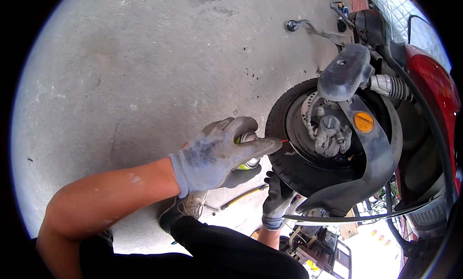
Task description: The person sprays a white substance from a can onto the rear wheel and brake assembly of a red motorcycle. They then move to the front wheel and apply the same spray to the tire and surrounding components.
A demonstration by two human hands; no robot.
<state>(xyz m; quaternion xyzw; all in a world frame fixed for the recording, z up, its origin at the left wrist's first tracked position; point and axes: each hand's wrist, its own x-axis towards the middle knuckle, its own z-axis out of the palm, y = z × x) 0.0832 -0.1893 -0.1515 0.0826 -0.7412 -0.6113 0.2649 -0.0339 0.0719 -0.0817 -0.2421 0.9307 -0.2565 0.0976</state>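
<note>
My left hand (219, 151), in a grey-blue work glove with dark stains, is closed round a spray can (249, 163) with yellow-green on its side. Its forefinger lies across the can's top. A thin red straw (285, 141) points from there at the wheel. My right hand (278, 197), also gloved, is at the lower edge of the black tyre (313, 180), its fingers against the tread and partly hidden. Within the wheel sit a dusty brake caliper (329, 129) and part of a perforated disc (308, 103). A grey fender (374, 156) with an orange reflector (363, 122) arches over it.
The red vehicle body (436, 83) stands along the right. Tools and metal parts (313, 28) lie at the far right on the concrete floor (144, 62). A yellow-and-black rod-like piece (243, 197) lies near my shoe (194, 204). More machinery (320, 245) is at lower right.
</note>
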